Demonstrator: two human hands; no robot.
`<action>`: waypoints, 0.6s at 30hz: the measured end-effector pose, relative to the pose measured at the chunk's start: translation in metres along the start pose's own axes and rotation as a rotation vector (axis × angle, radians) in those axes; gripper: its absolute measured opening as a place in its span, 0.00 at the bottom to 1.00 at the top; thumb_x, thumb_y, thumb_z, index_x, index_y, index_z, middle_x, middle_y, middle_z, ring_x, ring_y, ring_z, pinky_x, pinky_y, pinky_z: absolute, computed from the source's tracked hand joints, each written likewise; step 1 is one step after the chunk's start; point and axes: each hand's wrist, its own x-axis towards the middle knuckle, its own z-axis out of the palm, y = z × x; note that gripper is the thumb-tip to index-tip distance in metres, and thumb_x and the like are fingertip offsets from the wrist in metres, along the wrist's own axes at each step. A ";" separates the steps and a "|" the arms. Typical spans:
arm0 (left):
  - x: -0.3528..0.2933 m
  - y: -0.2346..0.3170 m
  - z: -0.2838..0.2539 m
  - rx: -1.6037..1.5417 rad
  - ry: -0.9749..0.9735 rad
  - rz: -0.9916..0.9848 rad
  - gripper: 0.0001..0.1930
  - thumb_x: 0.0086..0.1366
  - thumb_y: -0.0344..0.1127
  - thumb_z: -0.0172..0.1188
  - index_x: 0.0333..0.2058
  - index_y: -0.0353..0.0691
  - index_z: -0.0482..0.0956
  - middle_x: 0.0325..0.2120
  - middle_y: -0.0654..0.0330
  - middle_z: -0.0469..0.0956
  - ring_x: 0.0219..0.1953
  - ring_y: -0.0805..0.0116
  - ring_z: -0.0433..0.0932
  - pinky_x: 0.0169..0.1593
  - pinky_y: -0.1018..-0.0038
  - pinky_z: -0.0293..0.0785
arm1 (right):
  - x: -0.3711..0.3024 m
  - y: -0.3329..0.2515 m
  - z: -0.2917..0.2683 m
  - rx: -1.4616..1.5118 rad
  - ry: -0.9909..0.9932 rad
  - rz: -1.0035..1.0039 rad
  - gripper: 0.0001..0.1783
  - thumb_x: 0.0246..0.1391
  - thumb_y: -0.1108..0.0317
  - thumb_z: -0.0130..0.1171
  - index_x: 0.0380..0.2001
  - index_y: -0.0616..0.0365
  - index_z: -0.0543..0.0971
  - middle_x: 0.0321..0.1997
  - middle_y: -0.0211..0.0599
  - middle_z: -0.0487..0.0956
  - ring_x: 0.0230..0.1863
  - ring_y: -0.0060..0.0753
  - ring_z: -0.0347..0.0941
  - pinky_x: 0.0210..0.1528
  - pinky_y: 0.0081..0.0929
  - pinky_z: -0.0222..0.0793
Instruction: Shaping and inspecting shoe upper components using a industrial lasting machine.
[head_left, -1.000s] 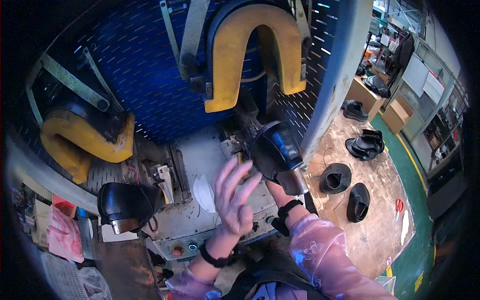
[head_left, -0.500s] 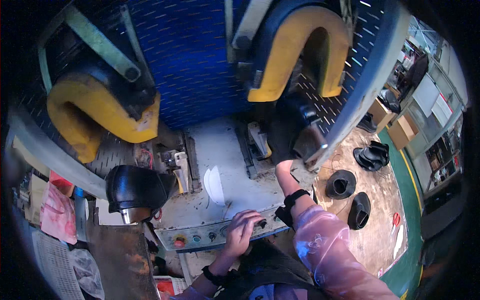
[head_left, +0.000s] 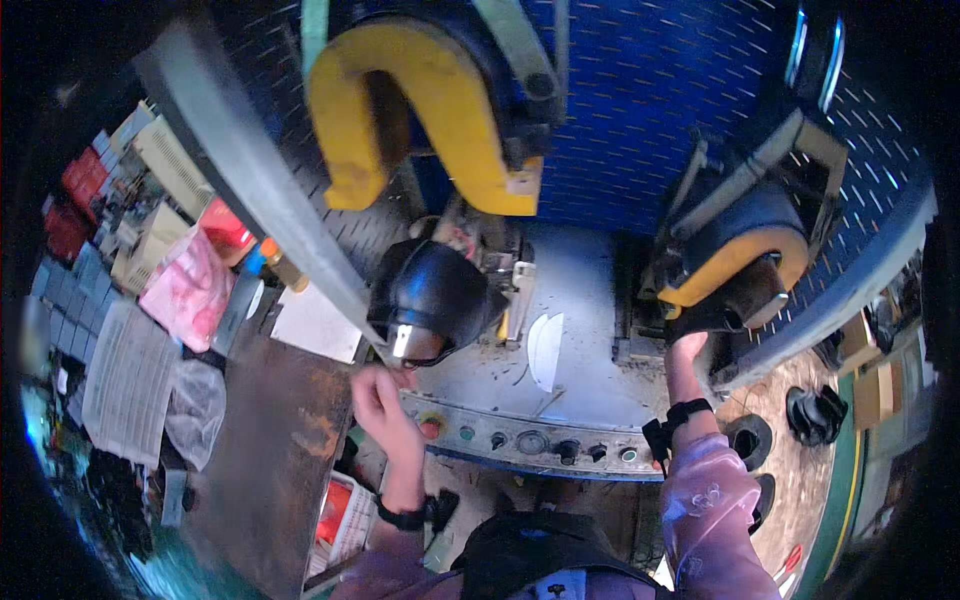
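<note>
At the right station, my right hand (head_left: 687,347) reaches up to a black shoe upper (head_left: 718,317) and grips its near edge; the fingers are mostly hidden behind it. A yellow U-shaped clamp (head_left: 755,262) sits low around that upper. My left hand (head_left: 385,405) is raised just below a second black shoe upper (head_left: 430,295) on the left station's mould. Its fingers look bent but are blurred, and I cannot tell whether they touch the upper. Above this one, the left yellow clamp (head_left: 410,105) stands raised and apart from it.
A control panel (head_left: 530,442) with knobs and buttons runs along the machine's front. White curved pieces (head_left: 545,352) lie on its bed. Curved posts flank both sides. On the right, a wooden table (head_left: 800,440) bears more black uppers (head_left: 817,415); leftward stand a brown table (head_left: 240,480) and a pink bag (head_left: 190,290).
My view has turned left. The right clamp has come down around the upper at my right hand. My left hand has moved from the control panel to below the left upper.
</note>
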 end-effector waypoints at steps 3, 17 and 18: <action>0.049 0.036 0.011 0.278 -0.096 0.218 0.12 0.61 0.24 0.49 0.44 0.31 0.72 0.31 0.57 0.74 0.31 0.69 0.73 0.40 0.76 0.69 | -0.036 -0.042 0.015 -0.443 -0.102 -0.165 0.22 0.45 0.55 0.63 0.38 0.61 0.77 0.40 0.42 0.79 0.42 0.40 0.73 0.44 0.35 0.67; -0.066 0.096 -0.029 0.616 -0.821 0.660 0.19 0.44 0.21 0.53 0.39 0.38 0.79 0.35 0.53 0.77 0.37 0.54 0.77 0.42 0.65 0.74 | -0.241 -0.181 -0.121 0.798 -1.387 0.826 0.30 0.62 0.47 0.40 0.53 0.63 0.69 0.56 0.43 0.70 0.57 0.35 0.65 0.61 0.35 0.57; -0.081 0.088 -0.024 0.651 -0.932 0.633 0.20 0.44 0.21 0.53 0.39 0.39 0.79 0.36 0.54 0.77 0.37 0.55 0.77 0.41 0.65 0.73 | -0.256 -0.215 -0.128 0.507 -1.627 0.451 0.24 0.60 0.54 0.48 0.51 0.63 0.71 0.52 0.37 0.74 0.52 0.27 0.68 0.57 0.28 0.61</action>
